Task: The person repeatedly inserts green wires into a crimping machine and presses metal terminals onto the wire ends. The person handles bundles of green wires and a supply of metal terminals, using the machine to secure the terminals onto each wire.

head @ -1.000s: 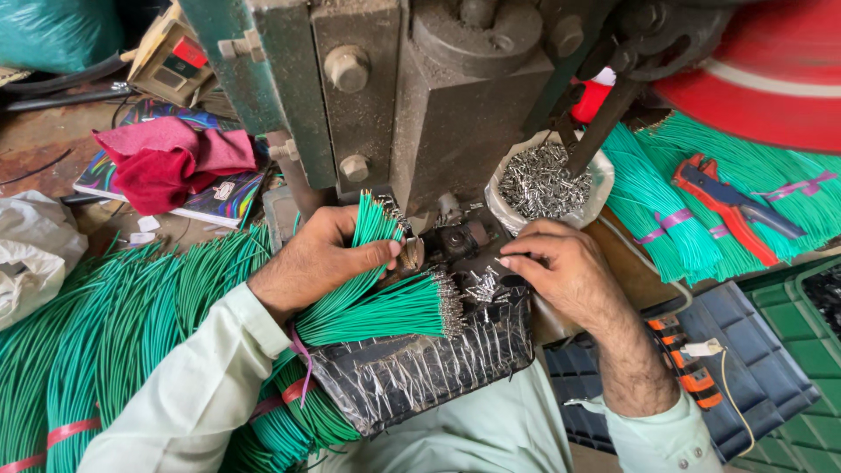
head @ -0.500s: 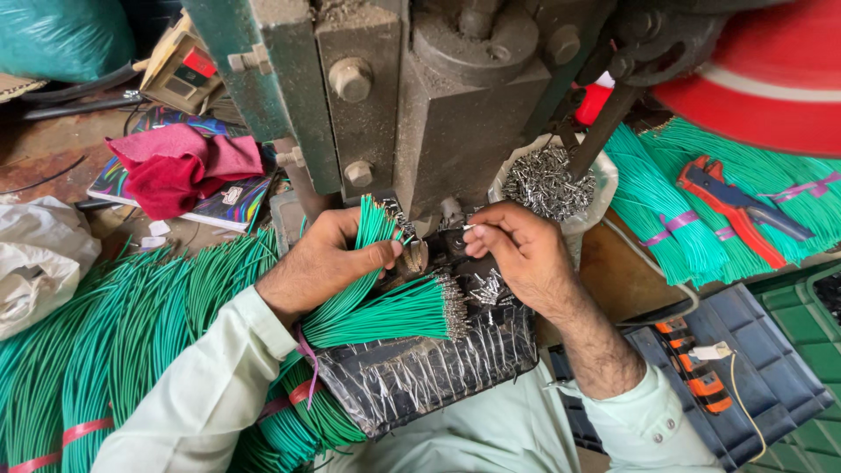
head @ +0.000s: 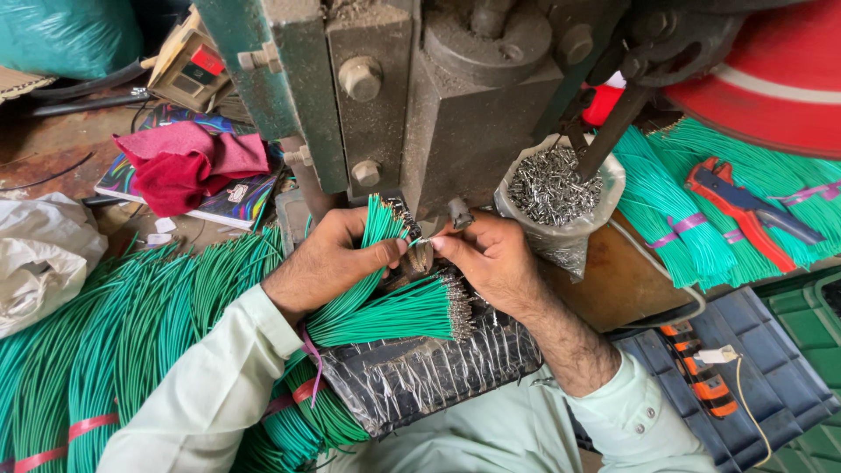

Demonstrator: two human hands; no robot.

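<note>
Cluttered with green wire bundles, the table (head: 53, 149) sits under a heavy grey press (head: 455, 114), with a bag of metal terminals (head: 552, 188) just to its right. The left hand (head: 328, 258) is closed around a fan of green wires (head: 385, 311), while the right hand (head: 491, 258) pinches one wire tip (head: 419, 242) between both hands, right at the press. Fingertips that close to the die could be caught, I judge, or the terminal could crimp crooked.

A bag of terminals (head: 554, 188) sits right of the press (head: 455, 105), wire bundles (head: 105, 342) left, pliers (head: 745, 210) far right
</note>
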